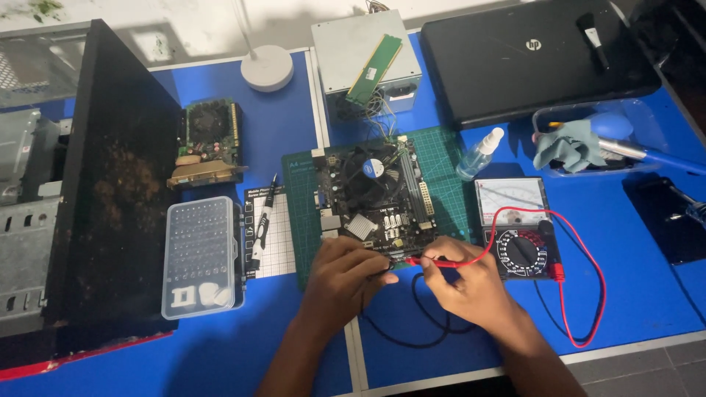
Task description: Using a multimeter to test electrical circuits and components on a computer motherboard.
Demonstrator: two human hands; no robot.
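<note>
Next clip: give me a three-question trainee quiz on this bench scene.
1. True or false: the right hand holds the red probe at the motherboard.
2. Which lies left of the green mat? A) laptop B) clear bit case C) spray bottle
3. What does the red lead plug into?

Key:
1. True.
2. B, the bit case.
3. The analogue multimeter.

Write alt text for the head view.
Two bare hands press multimeter probes to the near edge of a motherboard on a green cutting mat: the right hand holds the red probe, the left hand a black one. An analog multimeter sits right.
</note>
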